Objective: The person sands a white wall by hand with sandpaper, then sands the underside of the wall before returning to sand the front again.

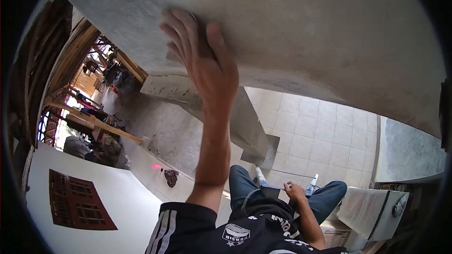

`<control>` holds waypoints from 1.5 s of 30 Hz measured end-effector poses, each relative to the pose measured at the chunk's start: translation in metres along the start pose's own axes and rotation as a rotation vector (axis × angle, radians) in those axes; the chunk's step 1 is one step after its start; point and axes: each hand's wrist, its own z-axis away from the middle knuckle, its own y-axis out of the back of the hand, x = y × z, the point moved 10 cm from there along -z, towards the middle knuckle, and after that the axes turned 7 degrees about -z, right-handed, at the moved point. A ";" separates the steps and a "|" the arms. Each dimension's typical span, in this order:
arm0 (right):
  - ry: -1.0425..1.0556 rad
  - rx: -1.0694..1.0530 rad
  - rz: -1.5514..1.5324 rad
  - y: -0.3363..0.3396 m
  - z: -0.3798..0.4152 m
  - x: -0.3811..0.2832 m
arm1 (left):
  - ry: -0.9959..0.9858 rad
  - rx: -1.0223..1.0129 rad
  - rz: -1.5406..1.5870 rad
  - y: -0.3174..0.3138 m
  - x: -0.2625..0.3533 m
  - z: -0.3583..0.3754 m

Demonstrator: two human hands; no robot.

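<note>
My left hand (207, 66) reaches up, its back towards me and its fingers stretched over the grey plastered surface (301, 28). Beneath the fingers a thin, flat grey-brown sheet (173, 56) partly shows, pressed against the plaster; its kind is hard to make out. Low down in front of my lap is my right hand (295, 191), its fingers curled in. Whatever they may hold is too small to tell. A blue-and-white piece (312, 184) stands close beside it, and my bent knees in jeans (332, 193) lie either side.
A concrete post (247, 129) rises from the pale tiled floor (325, 129). To the right stands a translucent plastic container (362, 209). At left are a white wall with a brown window (80, 200), a wooden beam (96, 121), clutter and a dark cloth (171, 178).
</note>
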 end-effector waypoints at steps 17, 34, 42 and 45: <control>-0.030 -0.007 -0.002 -0.001 -0.007 0.011 | 0.031 0.003 -0.038 -0.016 0.008 0.055; 0.099 0.187 0.027 0.001 -0.013 0.011 | -0.111 0.175 -0.147 0.012 -0.033 -0.027; 0.130 -0.092 -0.736 0.054 0.017 0.008 | -0.537 0.410 -0.744 -0.024 -0.062 0.028; 0.193 -0.397 -0.386 0.042 0.053 -0.023 | -0.553 0.059 -0.836 -0.026 -0.126 -0.039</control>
